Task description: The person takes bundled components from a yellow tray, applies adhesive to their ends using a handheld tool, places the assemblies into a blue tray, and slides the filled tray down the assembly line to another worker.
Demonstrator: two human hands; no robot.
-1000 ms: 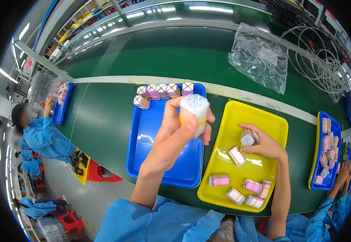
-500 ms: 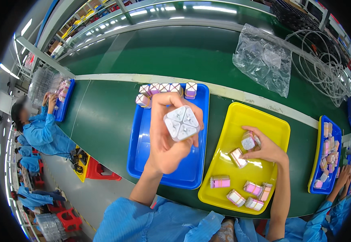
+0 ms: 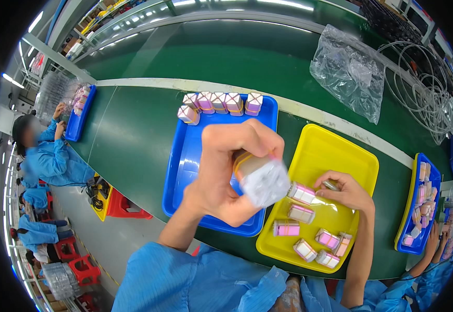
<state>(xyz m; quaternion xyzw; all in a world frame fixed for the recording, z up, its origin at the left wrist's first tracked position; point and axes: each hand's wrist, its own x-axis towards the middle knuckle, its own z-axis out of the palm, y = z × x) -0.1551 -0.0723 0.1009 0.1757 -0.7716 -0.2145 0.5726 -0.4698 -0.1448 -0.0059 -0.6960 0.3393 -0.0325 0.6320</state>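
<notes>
My left hand (image 3: 210, 182) is closed around a banded block bundle (image 3: 265, 182), raised between the two trays, its pale end face tilted toward me and blurred. Over the yellow tray (image 3: 335, 139), my right hand (image 3: 355, 193) pinches a small greyish piece (image 3: 331, 185); the fingers cover most of it. A pink-and-white bundle (image 3: 302, 193) lies just left of those fingers, with another bundle (image 3: 301, 213) below it. Several more pink-and-white bundles (image 3: 328, 238) lie in the tray's near half. In the blue tray (image 3: 177, 177), several bundles (image 3: 218, 102) stand along the far edge.
A clear plastic bag (image 3: 348, 73) and coiled grey cable (image 3: 419, 99) lie at the far right of the green bench (image 3: 127, 135). At right stands another blue tray (image 3: 416, 236) of bundles, with a co-worker's hands beside it. Another person (image 3: 55, 156) works at left.
My left hand has moved right and nearer with its bundle, which has turned. The bundle formerly under my right hand now lies beside it; the right fingers pinch a greyish piece. The view has shifted slightly.
</notes>
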